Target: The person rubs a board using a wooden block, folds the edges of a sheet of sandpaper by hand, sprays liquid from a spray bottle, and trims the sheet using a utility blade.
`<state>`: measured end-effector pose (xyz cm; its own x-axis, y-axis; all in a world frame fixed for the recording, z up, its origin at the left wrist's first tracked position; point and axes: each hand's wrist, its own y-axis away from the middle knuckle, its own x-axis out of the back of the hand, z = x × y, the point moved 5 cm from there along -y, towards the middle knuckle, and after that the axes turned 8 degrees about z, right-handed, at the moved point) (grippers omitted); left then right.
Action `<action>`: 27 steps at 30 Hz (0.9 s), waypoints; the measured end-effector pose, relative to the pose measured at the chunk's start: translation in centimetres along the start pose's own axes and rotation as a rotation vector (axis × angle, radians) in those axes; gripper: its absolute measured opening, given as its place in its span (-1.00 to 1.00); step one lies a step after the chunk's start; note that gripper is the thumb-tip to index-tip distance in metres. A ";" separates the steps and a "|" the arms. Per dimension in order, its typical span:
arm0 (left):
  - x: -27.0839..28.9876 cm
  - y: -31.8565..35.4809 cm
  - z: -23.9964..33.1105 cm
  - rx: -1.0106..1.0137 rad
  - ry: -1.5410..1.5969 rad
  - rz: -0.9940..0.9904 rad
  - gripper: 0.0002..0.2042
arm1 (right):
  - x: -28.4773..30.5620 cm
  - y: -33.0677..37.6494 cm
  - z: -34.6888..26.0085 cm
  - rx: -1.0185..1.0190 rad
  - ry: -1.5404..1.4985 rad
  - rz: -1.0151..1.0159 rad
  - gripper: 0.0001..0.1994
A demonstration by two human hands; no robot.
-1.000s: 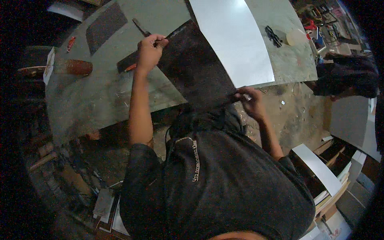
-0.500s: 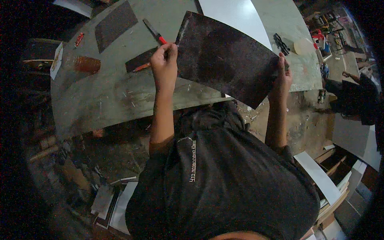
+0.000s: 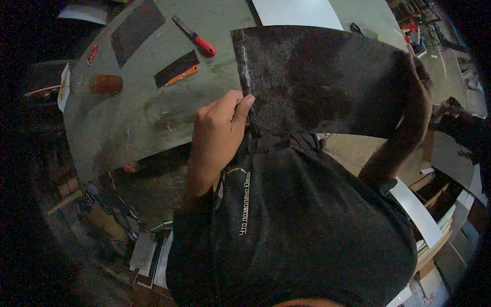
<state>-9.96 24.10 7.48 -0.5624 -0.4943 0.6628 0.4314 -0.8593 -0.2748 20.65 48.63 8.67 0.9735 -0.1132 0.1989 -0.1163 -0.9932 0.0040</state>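
The sheet [image 3: 319, 82] is mottled dark brown, the panel [image 3: 297, 12] white, the tabletop [image 3: 138, 120] grey-green.

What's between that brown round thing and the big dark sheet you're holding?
A small dark strip, with an orange-handled cutter along its near edge; the head view shows both.

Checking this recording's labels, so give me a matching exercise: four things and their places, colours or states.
1. large dark sheet
2. white sheet
3. long-bladed knife
4. orange utility knife

A. red handle
B. pinched by the left fingers
C. along the small dark strip
D. partly hidden behind the held sheet

Pairs: 1-B, 2-D, 3-A, 4-C
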 end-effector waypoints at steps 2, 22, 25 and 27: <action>0.8 0.4 0.6 0.004 0.038 -0.063 -0.81 | 0.8 0.2 -0.7 0.024 -0.002 0.014 -0.66; 1.2 0.1 2.2 -0.016 0.124 -0.267 -0.75 | 5.3 -2.0 -0.9 0.118 0.008 0.080 -0.68; 0.9 -0.2 1.8 0.049 0.196 -0.282 -0.80 | 5.8 -2.2 -0.9 0.121 0.004 0.089 -0.69; 0.7 -0.3 1.6 0.075 0.248 -0.328 -0.82 | 6.2 -2.4 -0.8 0.125 -0.003 0.091 -0.69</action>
<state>-9.29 24.20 9.15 -0.8276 -0.2210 0.5160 0.2465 -0.9689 -0.0195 26.85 50.37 10.67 0.9607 -0.2027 0.1896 -0.1788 -0.9745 -0.1358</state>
